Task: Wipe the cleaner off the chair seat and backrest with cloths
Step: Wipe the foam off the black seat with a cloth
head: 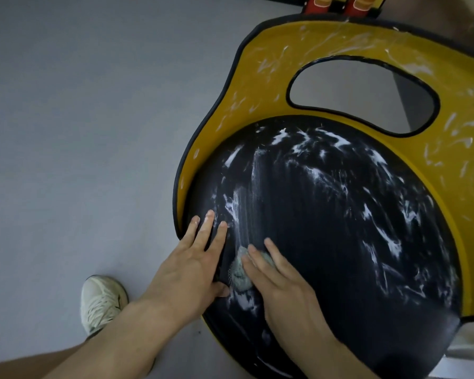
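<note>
A round black chair seat point(340, 242) is streaked with white cleaner. Behind it curves a yellow backrest point(271, 56) with an oval cut-out, also smeared white. My left hand point(192, 263) rests flat on the seat's left edge, fingers straight. My right hand point(279, 283) presses a small crumpled grey-green cloth point(240, 272) onto the seat's near left part with straight fingers; most of the cloth is hidden under the palm. A wiped, paler stripe runs up the seat from the cloth.
Grey floor point(80, 132) spreads to the left of the chair. My white laced shoe point(101, 302) stands on it near the seat's front left. Two red objects point(337, 4) stand behind the backrest's top edge.
</note>
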{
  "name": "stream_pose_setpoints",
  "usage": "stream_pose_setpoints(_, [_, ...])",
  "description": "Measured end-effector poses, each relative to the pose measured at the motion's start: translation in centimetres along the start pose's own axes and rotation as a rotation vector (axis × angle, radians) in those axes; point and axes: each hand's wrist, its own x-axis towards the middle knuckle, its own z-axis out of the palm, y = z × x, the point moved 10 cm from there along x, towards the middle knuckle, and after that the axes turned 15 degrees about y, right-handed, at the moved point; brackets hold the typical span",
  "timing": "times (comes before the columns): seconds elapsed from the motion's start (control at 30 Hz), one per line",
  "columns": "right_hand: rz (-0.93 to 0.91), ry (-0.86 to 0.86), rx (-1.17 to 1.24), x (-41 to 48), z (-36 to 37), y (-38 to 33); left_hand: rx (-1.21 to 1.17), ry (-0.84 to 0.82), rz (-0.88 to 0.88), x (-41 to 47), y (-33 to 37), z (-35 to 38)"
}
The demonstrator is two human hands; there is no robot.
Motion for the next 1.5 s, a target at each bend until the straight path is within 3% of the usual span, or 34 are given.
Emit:
stream_pose_setpoints(0.27, [0.216, 0.099, 0.055, 14.0, -0.1, 5.0, -0.015, -0.007, 0.011, 0.2, -0.2, 0.4])
stream_pose_setpoints(0.6, [0.031, -0.057, -0.048, -2.6, 0.4, -0.6, -0.187, 0.103, -0.008, -0.7, -1.4, 0.8])
stream_pose_setpoints(0.77, [0.018, -0.084, -0.072, 1.0, 1.2, 0.0, -0.179, 0.152, 0.031, -1.2, -1.2, 1.1])
stream_pose_setpoints(0.97, [0.057, -0.088, -0.045, 9.3, 2.1, 1.4, -0.106, 0.067, 0.054, -1.1, -1.3, 1.3])
stream_pose_setpoints(1.3, [-0.003, -0.009, -0.126, -6.0, 0.7, 1.0, -0.063, -0.033, 0.052, -1.0, -1.1, 1.6])
stream_pose_setpoints(1.5, [-0.023, 0.036, -0.046, -0.8, 1.7, 1.4, -0.062, -0.114, 0.08, -1.1, -1.3, 1.7])
